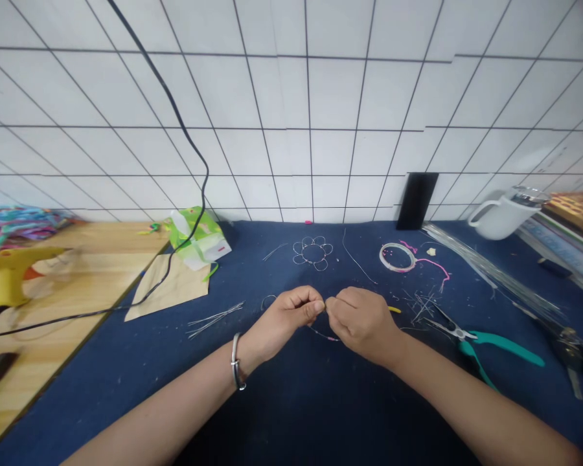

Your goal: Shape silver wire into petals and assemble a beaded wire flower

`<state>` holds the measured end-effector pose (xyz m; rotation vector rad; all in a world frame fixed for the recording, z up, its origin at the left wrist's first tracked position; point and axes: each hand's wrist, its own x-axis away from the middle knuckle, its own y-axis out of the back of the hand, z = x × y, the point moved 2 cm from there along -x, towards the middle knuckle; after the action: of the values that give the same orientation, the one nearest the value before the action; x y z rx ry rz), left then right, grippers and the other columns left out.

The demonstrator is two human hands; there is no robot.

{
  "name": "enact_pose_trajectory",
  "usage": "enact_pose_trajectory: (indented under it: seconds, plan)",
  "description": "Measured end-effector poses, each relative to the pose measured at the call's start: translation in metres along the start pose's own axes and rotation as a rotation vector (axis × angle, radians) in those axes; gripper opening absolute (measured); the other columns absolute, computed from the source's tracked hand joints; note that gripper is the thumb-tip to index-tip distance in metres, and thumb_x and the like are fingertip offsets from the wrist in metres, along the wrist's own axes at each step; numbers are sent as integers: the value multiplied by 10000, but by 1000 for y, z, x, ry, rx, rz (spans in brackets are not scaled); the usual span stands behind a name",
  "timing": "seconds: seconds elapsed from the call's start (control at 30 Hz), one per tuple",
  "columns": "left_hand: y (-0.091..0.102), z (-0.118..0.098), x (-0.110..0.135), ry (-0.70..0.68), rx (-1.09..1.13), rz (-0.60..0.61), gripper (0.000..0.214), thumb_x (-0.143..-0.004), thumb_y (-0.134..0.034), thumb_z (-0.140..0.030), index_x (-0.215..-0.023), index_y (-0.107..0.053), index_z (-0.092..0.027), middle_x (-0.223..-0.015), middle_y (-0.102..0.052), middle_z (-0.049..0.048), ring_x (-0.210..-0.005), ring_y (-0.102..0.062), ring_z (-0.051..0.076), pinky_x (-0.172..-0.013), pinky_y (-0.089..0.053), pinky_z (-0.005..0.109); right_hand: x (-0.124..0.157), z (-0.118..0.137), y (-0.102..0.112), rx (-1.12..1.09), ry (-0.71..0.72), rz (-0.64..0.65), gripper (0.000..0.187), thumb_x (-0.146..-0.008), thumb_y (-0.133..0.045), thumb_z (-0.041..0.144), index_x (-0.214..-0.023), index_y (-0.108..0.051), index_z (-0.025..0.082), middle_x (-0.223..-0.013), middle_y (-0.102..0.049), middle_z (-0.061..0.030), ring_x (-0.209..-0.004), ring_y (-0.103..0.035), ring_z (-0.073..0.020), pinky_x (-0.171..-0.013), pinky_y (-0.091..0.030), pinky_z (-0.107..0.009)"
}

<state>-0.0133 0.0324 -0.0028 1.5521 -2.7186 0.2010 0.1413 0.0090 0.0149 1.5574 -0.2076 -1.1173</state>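
My left hand is closed in a pinch, thumb against the fingers. Almost touching it, my right hand is closed too, knuckles up. Between and below them runs a thin curved wire with small pink bits on it; its ends are hidden by the fingers. Beyond the hands lies a flower-shaped wire frame with round loops. Short cut wires rest left of my left hand. Teal-handled pliers lie open to the right, near a tangle of wire pieces.
At the right are a white ring with pink yarn, a bundle of long wires, dark-handled cutters and a white mug. A yellow glue gun, its black cord and a green packet are at the left.
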Motion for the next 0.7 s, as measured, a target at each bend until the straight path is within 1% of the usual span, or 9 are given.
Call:
enact_pose_trajectory:
  seconds: [0.07, 0.13, 0.23, 0.37, 0.43, 0.53, 0.7]
  plan:
    - [-1, 1, -1, 18, 39, -3, 186, -811, -545, -298, -729, -543, -132, -591, -424, -32, -566, -369, 75, -542, -289, 207, 1, 0, -3, -42, -48, 10, 256, -837, -406, 174, -611, -526, 170, -602, -479, -4, -595, -422, -115, -589, -326, -252]
    - [0, 1, -2, 34, 69, -14, 192, -813, -540, -306, -734, -546, -131, -595, -434, -29, -553, -369, 72, -533, -290, 204, 2, -2, -8, -135, -139, 24, 246, -835, -401, 161, -641, -552, 173, -617, -500, -5, -603, -443, -110, -598, -342, -237]
    - [2, 2, -3, 53, 119, -40, 198, -814, -533, -321, -753, -553, -134, -659, -493, -6, -569, -418, 77, -543, -318, 207, 2, -4, -16, -318, -288, 19, 206, -818, -421, 141, -715, -594, 186, -644, -535, 0, -618, -475, -107, -609, -364, -222]
    - [4, 2, -3, 63, 244, -54, 216, -844, -481, -341, -810, -560, -143, -732, -540, 16, -620, -491, 93, -621, -382, 234, 1, -5, -21, -538, -433, 3, 175, -807, -449, 137, -747, -604, 192, -669, -564, 12, -634, -507, -108, -626, -389, -218]
    - [6, 1, -3, 49, 277, -69, 238, -855, -454, -354, -825, -563, -144, -755, -556, 24, -643, -514, 102, -649, -398, 246, 1, -5, -22, -599, -479, -2, 175, -818, -447, 147, -759, -606, 192, -688, -576, 12, -640, -519, -107, -629, -397, -217]
    - [6, 1, -3, 47, 224, -81, 231, -843, -479, -352, -807, -569, -143, -756, -567, 23, -644, -523, 101, -633, -398, 235, 2, -4, -21, -578, -473, -32, 185, -833, -440, 155, -802, -618, 196, -722, -591, 3, -667, -529, -111, -654, -402, -224]
    - [2, 3, -3, 40, 47, -54, 225, -809, -534, -333, -720, -576, -131, -693, -556, 10, -602, -497, 93, -599, -389, 231, 6, -2, -23, -388, -326, -45, 206, -851, -428, 177, -799, -627, 188, -715, -591, -25, -671, -529, -123, -670, -407, -244]
